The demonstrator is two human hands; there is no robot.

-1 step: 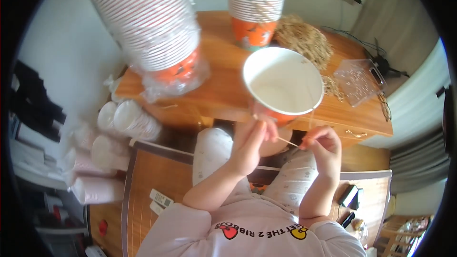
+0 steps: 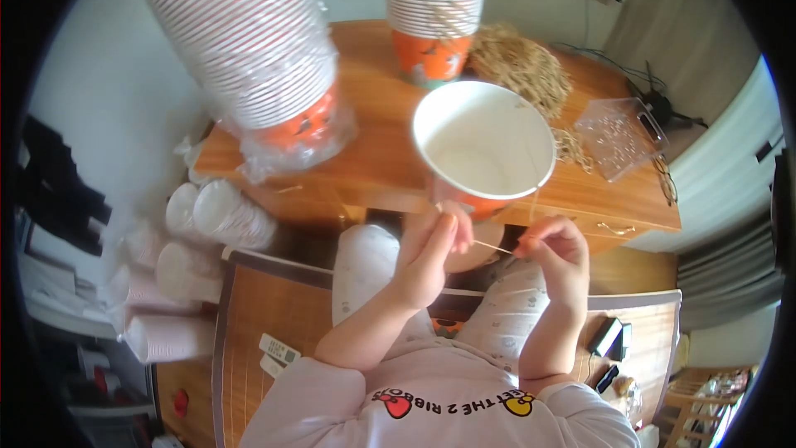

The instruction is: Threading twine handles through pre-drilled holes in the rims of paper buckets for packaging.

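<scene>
Just in front of the bucket, a thin pale cord (image 2: 493, 247) stretches between my two hands. The fingers of my left hand (image 2: 431, 249) are pinched on one part of it, close to the bucket's lower side. My right hand (image 2: 560, 255) pinches the cord between thumb and fingertips, to the right. The large paper bucket (image 2: 485, 145), white inside and orange outside, stands near the table's front edge with its mouth tilted toward me. A thin strand appears to hang by its right rim. Behind it lies a heap of tan cords (image 2: 531, 75).
A nested stack of orange buckets (image 2: 431, 41) stands at the back of the wooden table (image 2: 377, 129). Left of it leans a tall plastic-wrapped stack (image 2: 249, 41). A clear tray (image 2: 618, 137) with tiny bits lies right. More white buckets (image 2: 224, 211) lie lower left.
The whole view has shifted a little, so the table's things sit slightly further left. Both hands keep their pinch on the cord, nearly unmoved.
</scene>
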